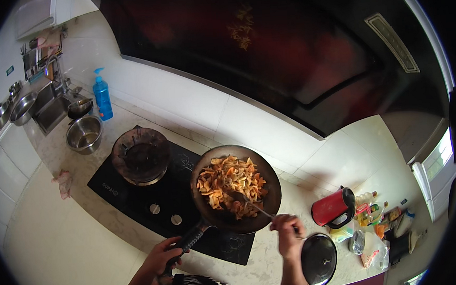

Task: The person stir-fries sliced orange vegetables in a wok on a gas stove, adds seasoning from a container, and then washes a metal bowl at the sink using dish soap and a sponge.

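Observation:
A dark frying pan (270,194) stands over the right side of a black two-burner gas hob (137,199). Sliced food (230,181), browned and orange, is heaped inside it. My left hand (167,255) is closed round the pan's black handle (192,238), near its end. My right hand (289,229) grips a metal-shafted spatula (259,209), whose head lies partly hidden among the slices. The left burner (140,153) has a round, soiled surround and carries no pan.
A black lid (319,260) lies right of my right hand, with a red electric kettle (330,208), bottles and bags beyond. A steel bowl (84,135), a blue pump bottle (102,97) and a sink (51,110) are at the left. The range hood (222,52) hangs above.

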Demonstrator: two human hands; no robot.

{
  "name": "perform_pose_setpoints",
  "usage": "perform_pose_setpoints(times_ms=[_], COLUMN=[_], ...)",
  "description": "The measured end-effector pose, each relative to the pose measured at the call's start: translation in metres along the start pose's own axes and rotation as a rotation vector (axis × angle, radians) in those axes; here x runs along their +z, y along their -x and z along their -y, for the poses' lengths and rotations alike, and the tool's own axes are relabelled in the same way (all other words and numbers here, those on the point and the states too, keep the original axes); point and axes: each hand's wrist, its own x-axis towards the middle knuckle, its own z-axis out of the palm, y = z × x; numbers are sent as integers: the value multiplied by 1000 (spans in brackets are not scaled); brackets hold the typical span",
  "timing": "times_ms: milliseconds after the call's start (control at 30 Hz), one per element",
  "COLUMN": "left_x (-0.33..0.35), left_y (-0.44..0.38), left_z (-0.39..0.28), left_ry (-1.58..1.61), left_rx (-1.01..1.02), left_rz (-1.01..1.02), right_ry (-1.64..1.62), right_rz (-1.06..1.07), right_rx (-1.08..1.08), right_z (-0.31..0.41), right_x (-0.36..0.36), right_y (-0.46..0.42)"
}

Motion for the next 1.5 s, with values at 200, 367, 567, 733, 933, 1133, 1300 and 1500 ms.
perform_pose_setpoints(times_ms=[200,367,567,733,933,1133,1300,1500], left_x=[-6,-3,-2,-1,-2,-1,-3,-3], left_y=[2,3,2,1,2,3,1,0], left_z=[11,8,9,8,9,6,9,13], left_ry=[24,-4,7,1,12,7,23,13], left_rx=[28,29,38,31,27,25,33,45], left_rz=[17,30,22,6,-8,-24,-22,-24], right_ry=[42,169,-363,-638,-454,-143,-120,-408], right_rz=[-288,-469,-893,-746,-301,-23,-247,-482], right_rx=[131,183,264,325,246,214,296,518], right_z=[70,47,-47,-61,-14,37,30,-54], right_x=[-8,-39,-105,-75,-26,-24,-64,-114], right_y=[-43,-66,-75,-64,-30,-34,-104,-178])
